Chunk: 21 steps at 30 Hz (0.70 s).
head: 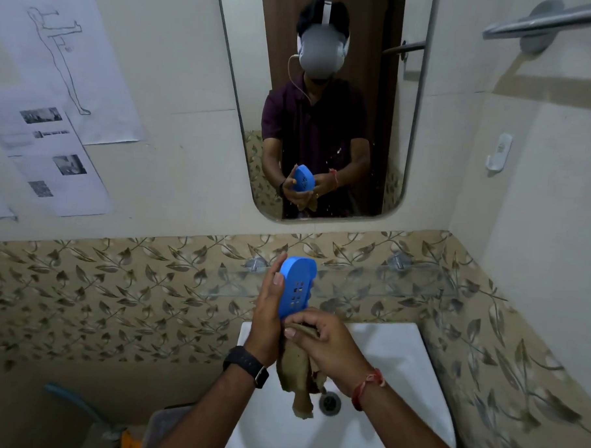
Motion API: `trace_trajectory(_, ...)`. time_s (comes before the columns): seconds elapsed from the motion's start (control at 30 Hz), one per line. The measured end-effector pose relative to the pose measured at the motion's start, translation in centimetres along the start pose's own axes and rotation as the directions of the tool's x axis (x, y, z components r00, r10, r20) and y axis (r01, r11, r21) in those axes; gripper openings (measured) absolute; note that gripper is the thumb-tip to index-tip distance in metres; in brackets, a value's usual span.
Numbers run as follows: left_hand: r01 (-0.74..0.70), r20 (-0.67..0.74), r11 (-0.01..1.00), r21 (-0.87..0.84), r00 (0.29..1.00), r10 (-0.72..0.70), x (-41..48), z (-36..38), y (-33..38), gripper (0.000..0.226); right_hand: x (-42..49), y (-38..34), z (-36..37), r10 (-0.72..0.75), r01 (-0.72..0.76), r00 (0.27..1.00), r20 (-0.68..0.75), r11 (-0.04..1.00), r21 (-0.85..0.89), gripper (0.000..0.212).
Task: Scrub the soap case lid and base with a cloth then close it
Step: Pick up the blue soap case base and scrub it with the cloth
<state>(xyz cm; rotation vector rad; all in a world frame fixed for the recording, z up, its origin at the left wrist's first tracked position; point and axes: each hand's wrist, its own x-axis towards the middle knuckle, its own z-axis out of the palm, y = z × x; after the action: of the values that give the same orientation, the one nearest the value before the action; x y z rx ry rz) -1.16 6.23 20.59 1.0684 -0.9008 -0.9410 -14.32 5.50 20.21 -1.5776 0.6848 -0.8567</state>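
Note:
A blue soap case part (296,286) with small drain holes stands upright on its end above the sink. My left hand (266,310) grips it from the left side, thumb along its edge. Just below it, my right hand (323,340) is closed on a brownish wet cloth (296,373), which touches the case's lower end and hangs down toward the drain. The other half of the soap case is not in view.
A white sink (399,364) with a metal drain (329,402) lies under my hands. A glass shelf (369,278) runs along the leaf-patterned tile wall behind. A mirror (325,123) hangs above, papers are taped at the left, and a towel bar (550,21) is upper right.

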Motion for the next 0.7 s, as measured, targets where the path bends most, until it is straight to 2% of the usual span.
trace_trajectory(0.07,0.056,0.024,0.998,-0.017,0.998,-0.055,0.7,-0.8,-0.1,0.094,0.4,0.0,-0.2,0.047,-0.059,0.998,0.051,0.962,0.266,0.013)
trace_trajectory(0.1,0.079,0.031,0.997,-0.026,0.996,-0.078,1.2,-1.2,0.0,0.1,0.5,0.0,-0.4,0.066,-0.079,0.997,0.045,0.905,0.419,0.013)
trace_trajectory(0.17,0.1,0.036,0.994,-0.046,0.994,-0.098,2.0,-2.2,-0.1,0.092,0.7,0.3,-1.0,0.112,-0.059,0.993,-0.042,0.762,0.644,0.013)
trace_trajectory(0.2,0.093,0.036,0.994,-0.055,0.995,-0.091,2.4,-2.7,-0.3,0.082,0.9,0.5,-1.5,0.14,-0.027,0.984,-0.11,0.728,0.685,0.011)
trace_trajectory(0.23,0.083,0.042,0.994,-0.068,0.996,-0.08,2.8,-3.0,-0.4,0.071,1.3,0.7,-1.9,0.166,0.002,0.969,-0.183,0.737,0.675,0.01)
trace_trajectory(0.3,0.081,0.071,0.994,-0.079,0.995,-0.076,3.4,-3.6,-0.8,0.058,2.2,0.9,-3.0,0.199,0.004,0.922,-0.332,0.853,0.522,0.011)
trace_trajectory(0.37,0.072,0.09,0.996,-0.054,0.994,-0.067,3.8,-3.7,-0.9,0.062,3.7,0.4,-3.9,0.146,-0.048,0.865,-0.48,0.976,0.21,0.016)
trace_trajectory(0.4,0.07,0.1,0.997,-0.043,0.993,-0.066,4.0,-3.6,-1.0,0.071,4.5,-0.2,-4.3,0.068,-0.056,0.846,-0.529,0.998,0.038,0.015)
trace_trajectory(0.5,0.09,0.136,0.995,-0.043,0.987,-0.083,4.5,-3.0,-1.2,0.09,7.0,-2.4,-4.2,-0.255,0.052,0.812,-0.524,0.927,-0.371,0.013)
trace_trajectory(0.57,0.091,0.132,0.996,-0.024,0.987,-0.087,4.8,-2.4,-1.2,0.088,8.2,-3.2,-3.4,-0.402,0.13,0.824,-0.398,0.82,-0.558,0.013)
trace_trajectory(0.63,0.072,0.113,0.997,-0.024,0.991,-0.069,5.1,-1.8,-1.3,0.074,8.8,-2.6,-2.5,-0.453,0.18,0.854,-0.257,0.72,-0.67,0.019)
trace_trajectory(0.7,0.082,0.085,0.996,-0.044,0.993,-0.078,5.4,-1.4,-1.4,0.065,8.8,-1.4,-2.2,-0.453,0.19,0.863,-0.222,0.7,-0.688,0.024)
